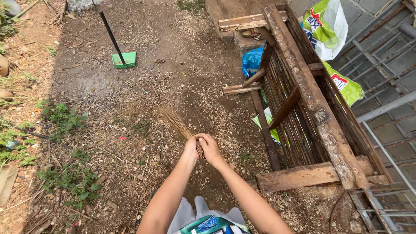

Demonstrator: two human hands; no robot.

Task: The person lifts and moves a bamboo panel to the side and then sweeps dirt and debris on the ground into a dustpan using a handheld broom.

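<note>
Head view: both hands meet at frame centre over bare dirt ground (143, 86). The left hand (191, 146) and right hand (210, 147) sit side by side, touching, fingers curled tight around the lower end of a stick broom bundle (175, 122). The bundle's gripped end lies inside both fists; its free end fans out up and to the left, away from the body. The long axis runs diagonally from the hands toward the upper left, the splayed tips clear of the ground or just above it; contact cannot be told. Both hands are equally close to the bundle. A green dustpan (125, 59) with a black handle stands well apart, farther up-left along roughly the same line. A slatted wooden crate frame (303, 91) lies to the right, with plastic bags (327, 24) behind it.
</note>
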